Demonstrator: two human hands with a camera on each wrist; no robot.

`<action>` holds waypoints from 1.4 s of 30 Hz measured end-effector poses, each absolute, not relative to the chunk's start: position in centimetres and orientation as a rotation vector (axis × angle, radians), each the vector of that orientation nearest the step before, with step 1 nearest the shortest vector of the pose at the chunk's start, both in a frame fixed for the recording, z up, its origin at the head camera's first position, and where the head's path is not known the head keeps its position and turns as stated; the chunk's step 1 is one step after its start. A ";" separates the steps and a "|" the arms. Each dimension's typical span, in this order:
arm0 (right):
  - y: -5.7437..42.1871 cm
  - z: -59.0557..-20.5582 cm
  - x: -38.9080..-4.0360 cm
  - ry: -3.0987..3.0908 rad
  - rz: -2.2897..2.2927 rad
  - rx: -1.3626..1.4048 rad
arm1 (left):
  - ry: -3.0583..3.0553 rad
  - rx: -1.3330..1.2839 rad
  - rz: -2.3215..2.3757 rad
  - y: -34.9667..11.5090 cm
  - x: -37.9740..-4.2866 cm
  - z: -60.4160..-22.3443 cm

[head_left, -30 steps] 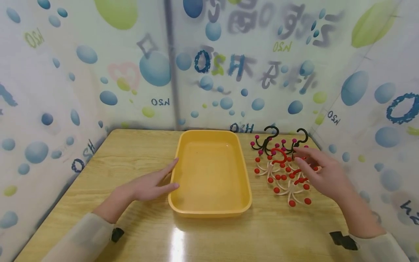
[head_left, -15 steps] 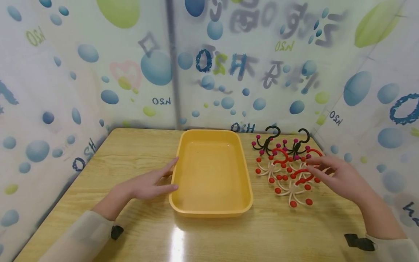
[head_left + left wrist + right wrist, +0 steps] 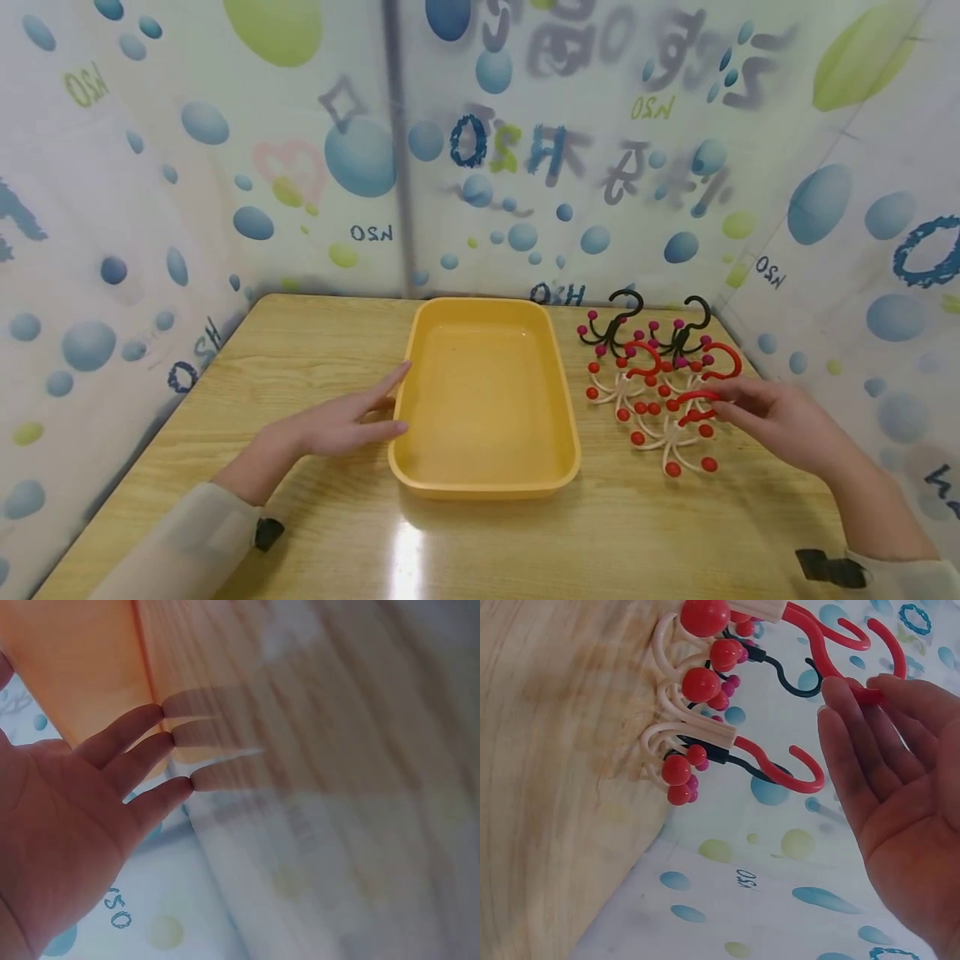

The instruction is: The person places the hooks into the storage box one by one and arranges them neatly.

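Observation:
A yellow rectangular tray (image 3: 483, 404) stands on the table, with nothing lying in it. My left hand (image 3: 326, 427) rests at its left side, thumb and index finger spread on the rim; in the left wrist view the other fingers (image 3: 146, 759) are straight, tips at the tabletop. To the right of the tray, my right hand (image 3: 783, 427) pinches the red hook of the front white hanger (image 3: 672, 432), which stands on curved arms tipped with red balls. In the right wrist view, thumb and fingertips meet on that red hook (image 3: 866, 695).
Behind it stand two more white hangers with red hooks, one left (image 3: 621, 385) and one right (image 3: 723, 358). Two black hangers with pink balls, one left (image 3: 613, 332) and one right (image 3: 681, 337), stand at the back. Patterned curtains (image 3: 480, 208) enclose the wooden table (image 3: 315, 333).
My right hand has drawn back from above the rear hangers, come down to the front white hanger and taken its red hook. My left hand has stayed at the tray's rim.

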State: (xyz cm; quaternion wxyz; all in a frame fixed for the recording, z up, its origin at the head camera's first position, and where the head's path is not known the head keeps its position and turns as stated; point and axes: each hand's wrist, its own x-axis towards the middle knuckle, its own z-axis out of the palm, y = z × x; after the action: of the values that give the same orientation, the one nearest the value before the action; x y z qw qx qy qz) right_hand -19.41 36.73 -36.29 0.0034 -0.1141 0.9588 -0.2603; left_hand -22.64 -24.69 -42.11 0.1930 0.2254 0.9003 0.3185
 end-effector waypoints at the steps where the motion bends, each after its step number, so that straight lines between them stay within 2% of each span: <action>1: 36.8 -36.4 -19.4 3.007 -0.824 -0.348 | 2.519 0.637 0.905 -24.7 -22.7 -42.1; 12: 36.8 -37.5 -19.3 3.017 -0.903 -0.313 | 2.539 0.677 0.920 -25.1 -23.2 -42.5; 26: 36.2 -38.0 -18.6 3.160 -0.925 -0.403 | 2.507 0.711 0.971 -25.4 -23.0 -42.4; 42: 32.9 -35.9 -16.5 3.244 -1.018 -0.381 | 2.441 0.662 1.058 -25.4 -22.8 -42.4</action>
State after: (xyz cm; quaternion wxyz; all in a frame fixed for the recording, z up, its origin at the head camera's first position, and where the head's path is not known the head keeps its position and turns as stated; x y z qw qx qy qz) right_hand -16.52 32.91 -35.85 -0.1393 -0.1104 0.9389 -0.2947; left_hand -22.81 -25.40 -42.40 0.1988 0.2367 0.8726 0.3782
